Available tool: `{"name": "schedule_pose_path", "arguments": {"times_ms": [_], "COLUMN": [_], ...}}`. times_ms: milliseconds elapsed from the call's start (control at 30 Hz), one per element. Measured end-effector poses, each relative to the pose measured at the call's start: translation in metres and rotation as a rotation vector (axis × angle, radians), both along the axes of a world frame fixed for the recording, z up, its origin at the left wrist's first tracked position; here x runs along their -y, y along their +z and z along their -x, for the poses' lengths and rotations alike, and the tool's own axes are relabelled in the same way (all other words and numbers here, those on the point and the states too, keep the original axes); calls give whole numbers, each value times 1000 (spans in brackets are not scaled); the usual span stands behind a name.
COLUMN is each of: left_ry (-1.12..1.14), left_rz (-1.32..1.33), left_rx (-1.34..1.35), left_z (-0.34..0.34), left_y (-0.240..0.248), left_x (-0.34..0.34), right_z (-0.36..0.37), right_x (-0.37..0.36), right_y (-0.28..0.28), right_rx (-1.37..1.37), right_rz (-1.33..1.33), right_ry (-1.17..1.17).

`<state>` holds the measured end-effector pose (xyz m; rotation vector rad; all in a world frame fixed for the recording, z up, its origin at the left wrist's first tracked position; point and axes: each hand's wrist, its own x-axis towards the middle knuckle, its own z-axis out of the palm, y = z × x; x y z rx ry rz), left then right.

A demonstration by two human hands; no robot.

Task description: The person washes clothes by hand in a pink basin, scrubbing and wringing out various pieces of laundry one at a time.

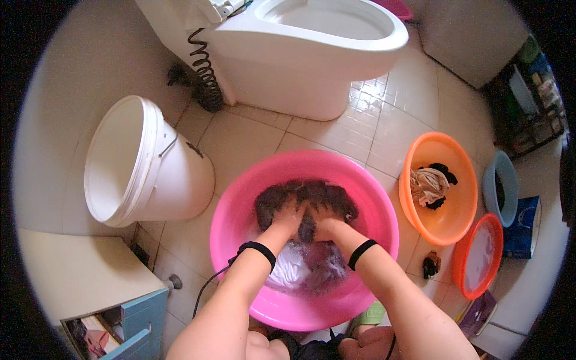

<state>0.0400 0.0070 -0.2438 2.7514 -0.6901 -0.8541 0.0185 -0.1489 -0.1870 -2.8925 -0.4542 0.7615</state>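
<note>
Where dark cloth (329, 195) lies toward the far edge of the basin (379, 225), our left hand (290, 217) and right hand (324, 220) touch it. We cannot tell if their fingers (296, 207) spread or grip.

Dark cloth (327, 194) bunched, probably soaked, in round pink basin (306, 315); white cloth (289, 269) just beside.
</note>
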Motion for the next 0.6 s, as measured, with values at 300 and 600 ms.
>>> {"name": "schedule_pose_path", "arguments": {"times_ms": [300,600], "left_ry": [-88,573], "left_rz": [-93,772], "left_rx": [292,-109], "left_z": [30,-9], "left_y": [82,237], "left_x": [-22,-72], "right_z": [53,-1], "right_x": [15,45], "right_y": [40,194], "right_rx": [128,566], "right_rz": [159,-740], "right_ry": [-12,-361]}}
